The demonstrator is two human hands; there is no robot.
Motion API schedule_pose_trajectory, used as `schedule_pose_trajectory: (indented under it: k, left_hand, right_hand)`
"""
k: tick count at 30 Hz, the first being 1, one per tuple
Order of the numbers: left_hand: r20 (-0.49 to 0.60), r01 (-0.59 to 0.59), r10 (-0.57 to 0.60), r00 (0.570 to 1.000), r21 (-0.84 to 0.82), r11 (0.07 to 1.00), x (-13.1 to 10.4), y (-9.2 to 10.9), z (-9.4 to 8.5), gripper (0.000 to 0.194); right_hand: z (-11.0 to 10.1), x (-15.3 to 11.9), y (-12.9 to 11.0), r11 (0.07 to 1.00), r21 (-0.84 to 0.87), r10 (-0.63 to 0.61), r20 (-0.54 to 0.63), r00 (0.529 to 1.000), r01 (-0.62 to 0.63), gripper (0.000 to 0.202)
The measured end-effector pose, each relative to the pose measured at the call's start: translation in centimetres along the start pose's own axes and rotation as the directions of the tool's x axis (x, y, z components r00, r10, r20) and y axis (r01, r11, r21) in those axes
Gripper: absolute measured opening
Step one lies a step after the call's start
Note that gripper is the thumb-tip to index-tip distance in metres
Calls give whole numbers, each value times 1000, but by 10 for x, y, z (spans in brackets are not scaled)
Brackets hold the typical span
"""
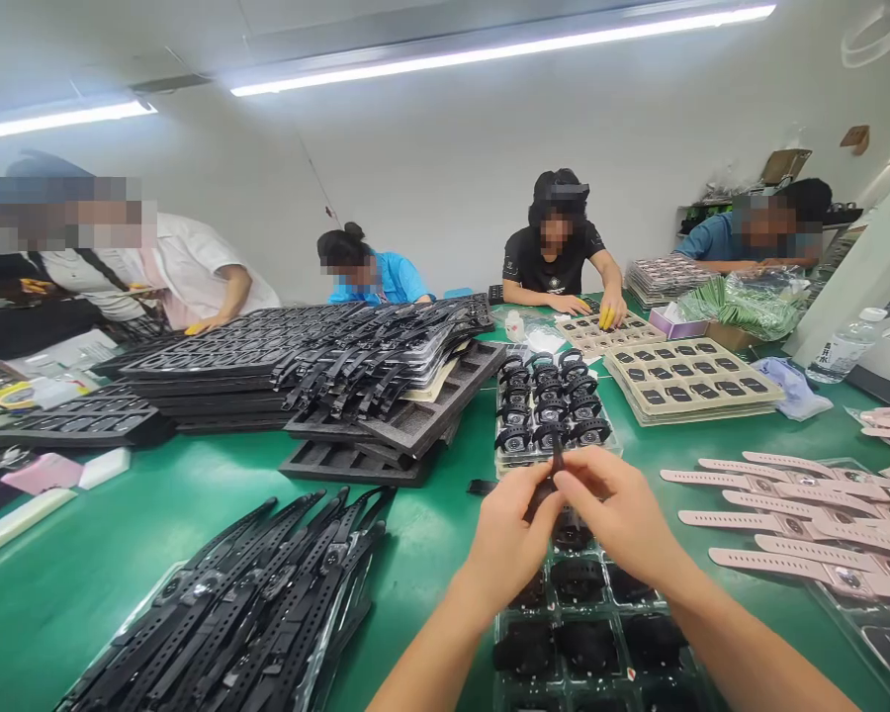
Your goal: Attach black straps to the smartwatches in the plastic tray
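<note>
My left hand (510, 529) and my right hand (617, 509) meet in the middle, both closed with fingertips pinched on a black smartwatch (557, 453). One end of its strap stands up above my fingers; the rest is mostly hidden by them. Below my hands lies a clear compartment tray (614, 598) with black watches in its cells. Just beyond is another clear tray (498, 430) with rows of black watches, their straps curled. To the left, black watches with straps laid out long (256, 593) are piled on clear trays.
Stacked black foam trays (215, 396) and a watch pile (371, 356) stand at back left. Pink-strapped watches (808, 519) lie right, below beige trays (693, 381) and a water bottle (845, 346). Several people work around the green table (415, 554); one wears yellow finger covers.
</note>
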State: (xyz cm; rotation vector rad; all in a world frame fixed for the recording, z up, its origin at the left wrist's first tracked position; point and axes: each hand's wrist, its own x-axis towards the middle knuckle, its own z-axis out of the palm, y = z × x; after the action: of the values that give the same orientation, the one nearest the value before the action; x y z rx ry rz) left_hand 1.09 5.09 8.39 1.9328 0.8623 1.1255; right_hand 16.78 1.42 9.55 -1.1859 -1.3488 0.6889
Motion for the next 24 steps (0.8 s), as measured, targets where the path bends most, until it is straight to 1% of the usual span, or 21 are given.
schedule_pose_trajectory:
  k: [1, 3, 5, 6, 8, 10, 11, 12, 14, 17, 19, 21, 22, 23, 24]
  left_hand:
    - [-7, -50, 50, 999, 26, 998, -1, 0, -3, 30]
    - [-11, -158, 159, 987, 62, 985, -3, -2, -7, 40]
    - [-7, -287, 290, 957, 116, 951, -3, -4, -9, 46]
    - [-7, -361, 367, 930, 158, 919, -3, -6, -9, 46]
    - [-17, -504, 526, 850, 264, 822, -1, -9, -8, 39]
    - [-27, -590, 644, 765, 373, 716, 1, -12, -7, 33]
    - [-28, -610, 679, 733, 414, 676, 2, -13, -7, 31]
    - [-31, -619, 701, 713, 442, 649, 3, -13, -6, 30]
    - [-32, -626, 719, 695, 466, 626, 3, -14, -6, 29]
    - [-32, -632, 730, 682, 476, 611, 3, -14, -5, 29]
    - [-25, -628, 724, 689, 478, 614, 3, -15, -5, 28]
    - [-21, -621, 708, 706, 463, 633, 3, -14, -5, 26]
    - [-26, -606, 684, 729, 440, 663, 3, -13, -5, 25]
    - [-45, -573, 641, 767, 403, 714, 2, -12, -5, 24]
    - [-82, -512, 569, 818, 346, 786, 1, -10, -4, 22]
  right_hand:
    - [1, 0, 0, 999, 37, 35, -1, 999, -35, 24]
    - [3, 1, 3, 980, 164, 118, -1, 993, -116, 35]
    - [3, 3, 6, 947, 276, 168, 15, 986, -165, 38]
    - [4, 3, 8, 933, 314, 180, 16, 984, -175, 38]
    - [4, 4, 10, 917, 353, 193, 8, 981, -184, 38]
    - [5, 3, 10, 915, 358, 195, 4, 981, -184, 38]
    - [5, 2, 10, 918, 353, 192, 4, 981, -181, 38]
    - [5, 1, 10, 922, 345, 186, 5, 983, -176, 38]
    - [5, 0, 8, 934, 319, 170, 5, 985, -163, 38]
    - [4, -1, 7, 953, 268, 151, -6, 989, -144, 38]
    - [4, -1, 7, 967, 221, 134, -18, 991, -127, 36]
    - [5, -2, 8, 986, 150, 77, -40, 996, -70, 35]
    - [5, -2, 9, 994, 110, 24, -49, 999, -19, 32]
    - [6, -3, 10, 996, 77, -36, -46, 998, 39, 25]
    - [6, -4, 11, 994, 56, -88, -29, 996, 90, 16]
